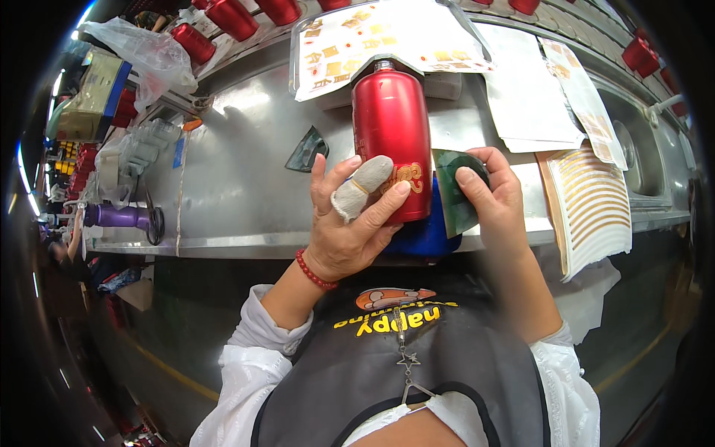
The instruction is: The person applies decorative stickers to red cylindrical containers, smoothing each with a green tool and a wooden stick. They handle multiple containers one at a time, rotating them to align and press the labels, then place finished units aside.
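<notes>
A red metal bottle (389, 127) with a silver neck lies on the steel workbench (238, 194), its base toward me on a blue pad (424, 237). My left hand (350, 223) grips its lower part; the index finger wears a grey cloth cot, and a gold sticker (410, 177) shows under the fingers. My right hand (493, 195) holds a dark green scraper (454, 195) pressed against the bottle's right side.
Sheets of gold stickers (372, 37) lie behind the bottle, a sheet of gold strips (596, 201) at the right. Another green scraper (307, 149) lies left of the bottle. More red bottles (231, 18) stand at the back, a purple tool (123, 216) and plastic bags at the left.
</notes>
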`<state>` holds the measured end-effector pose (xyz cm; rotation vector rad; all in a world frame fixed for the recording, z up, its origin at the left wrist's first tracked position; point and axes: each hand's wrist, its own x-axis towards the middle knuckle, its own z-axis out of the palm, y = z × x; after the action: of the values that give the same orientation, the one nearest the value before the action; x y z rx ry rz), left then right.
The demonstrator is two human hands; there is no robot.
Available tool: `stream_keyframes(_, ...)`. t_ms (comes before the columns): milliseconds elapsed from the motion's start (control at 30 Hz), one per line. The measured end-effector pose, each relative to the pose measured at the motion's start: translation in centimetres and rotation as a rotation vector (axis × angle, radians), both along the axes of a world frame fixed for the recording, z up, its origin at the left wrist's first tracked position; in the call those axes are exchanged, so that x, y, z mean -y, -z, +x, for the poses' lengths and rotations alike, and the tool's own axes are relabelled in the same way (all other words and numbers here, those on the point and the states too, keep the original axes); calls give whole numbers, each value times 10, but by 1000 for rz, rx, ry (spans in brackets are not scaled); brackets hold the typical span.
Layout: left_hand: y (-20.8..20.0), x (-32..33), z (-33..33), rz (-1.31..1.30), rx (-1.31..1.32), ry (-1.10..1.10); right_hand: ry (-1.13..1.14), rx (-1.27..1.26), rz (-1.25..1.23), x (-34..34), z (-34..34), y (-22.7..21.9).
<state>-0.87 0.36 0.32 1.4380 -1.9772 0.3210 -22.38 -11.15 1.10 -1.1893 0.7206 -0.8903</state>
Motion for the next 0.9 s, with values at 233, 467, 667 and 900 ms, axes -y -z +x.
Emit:
stream_keyframes(233,-1,-4,3,177,-126,-212,-22,-342,-1355,0,19,-36)
stream_keyframes(467,11,2,2,176,-270,-218,-87,-306,-1303,9,21,-32)
stream_keyframes(667,-3,2,0,155,-117,-237,117,-399,-1191,14,16,-35)
stream_keyframes(900,1,0,-6,119,-212,-212,98,-369,-1157,7,17,-32)
